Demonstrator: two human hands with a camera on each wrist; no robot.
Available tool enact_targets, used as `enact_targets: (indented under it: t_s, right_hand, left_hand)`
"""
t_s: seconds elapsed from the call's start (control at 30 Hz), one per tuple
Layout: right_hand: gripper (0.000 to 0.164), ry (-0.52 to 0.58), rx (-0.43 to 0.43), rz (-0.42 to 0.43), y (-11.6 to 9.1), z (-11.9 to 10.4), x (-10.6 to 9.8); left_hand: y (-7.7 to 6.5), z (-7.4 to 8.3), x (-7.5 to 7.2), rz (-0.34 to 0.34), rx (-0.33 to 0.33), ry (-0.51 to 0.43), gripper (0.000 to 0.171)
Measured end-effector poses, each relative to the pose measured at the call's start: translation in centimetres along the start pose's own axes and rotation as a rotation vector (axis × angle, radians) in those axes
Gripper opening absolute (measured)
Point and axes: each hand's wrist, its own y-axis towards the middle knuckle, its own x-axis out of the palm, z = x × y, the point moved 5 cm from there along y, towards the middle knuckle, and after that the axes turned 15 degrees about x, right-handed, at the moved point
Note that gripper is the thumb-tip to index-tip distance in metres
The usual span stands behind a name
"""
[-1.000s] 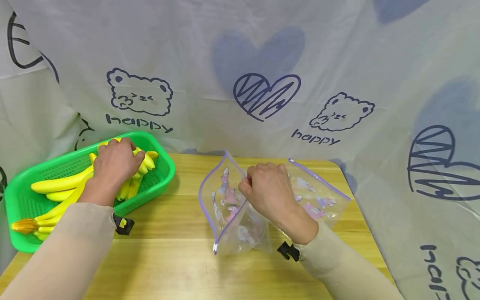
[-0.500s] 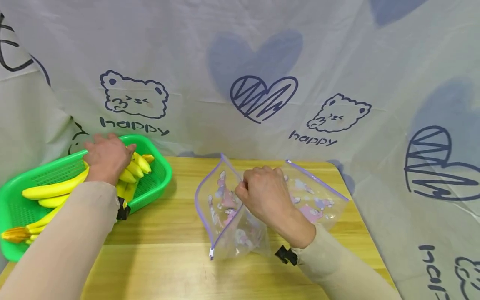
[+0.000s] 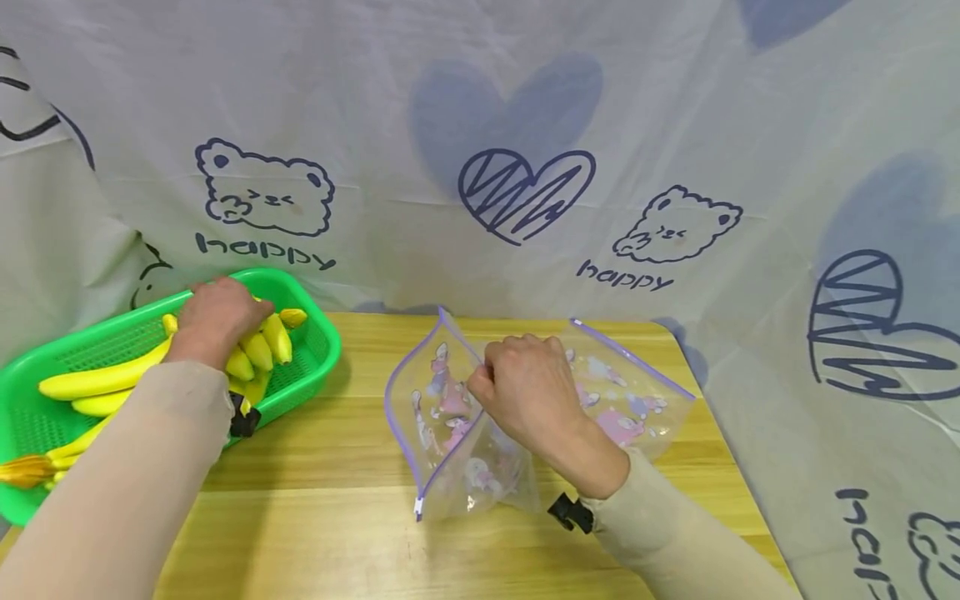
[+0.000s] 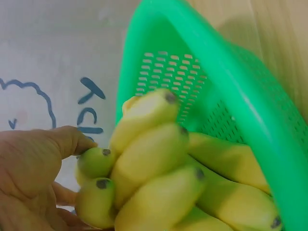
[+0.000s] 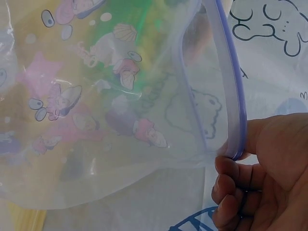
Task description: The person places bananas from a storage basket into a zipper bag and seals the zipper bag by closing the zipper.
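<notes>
At the left, a green plastic basket point(image 3: 327, 350) holds several yellow bananas. My left hand point(image 3: 215, 321) reaches into it from above and grips a bunch of bananas point(image 3: 257, 351). In the left wrist view, thumb and fingers of the left hand point(image 4: 29, 178) lie round one side of the bunch point(image 4: 149, 159), its dark tips facing out. My right hand point(image 3: 534, 402) pinches the purple zip rim of a clear printed zip bag point(image 3: 450, 392), whose mouth gapes toward the left. The right wrist view shows the bag's purple edge point(image 5: 236, 96) between thumb and fingers of the right hand point(image 5: 274, 178).
A second clear zip bag point(image 3: 630, 417) lies flat on the wooden table point(image 3: 337, 517), right of the right hand. More bananas point(image 3: 105, 375) fill the basket's left part. A printed white cloth point(image 3: 405, 150) hangs behind the table.
My left hand lifted with its fingers spread, then came down again over the bunch, which has shifted slightly. The right hand keeps its hold on the bag rim. The head view has turned slightly.
</notes>
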Motion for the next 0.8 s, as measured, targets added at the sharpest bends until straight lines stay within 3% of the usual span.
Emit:
enact_targets:
  t_s: [0.13,0.23,0.43,0.63,0.7,0.8]
  right_hand:
    - [0.032,0.000,0.004,0.000,0.0,0.2,0.0]
    - [0.031,-0.007,0.001,0.005,0.0,0.4,-0.1]
    - [0.030,-0.012,0.000,-0.005,0.1,0.7,0.1]
    - [0.030,-0.018,0.008,-0.013,0.1,1.0,0.3]
    - [0.030,-0.020,0.013,-0.016,0.0,1.0,0.4]
    - [0.030,-0.023,0.016,-0.026,0.0,1.0,0.5]
  left_hand:
    - [0.0,0.9,-0.2,-0.032,0.061,-0.075,0.085]
    - [0.0,1.3,-0.6,-0.059,0.145,-0.138,0.094]
    - [0.1,1.4,-1.0,-0.147,0.262,-0.232,0.104]
    - [0.3,1.9,-0.9,-0.208,0.260,-0.120,0.090]
    - [0.3,2.1,-0.9,-0.194,0.230,-0.085,0.084]
    - [0.2,2.0,-0.8,-0.148,0.138,-0.104,0.080]
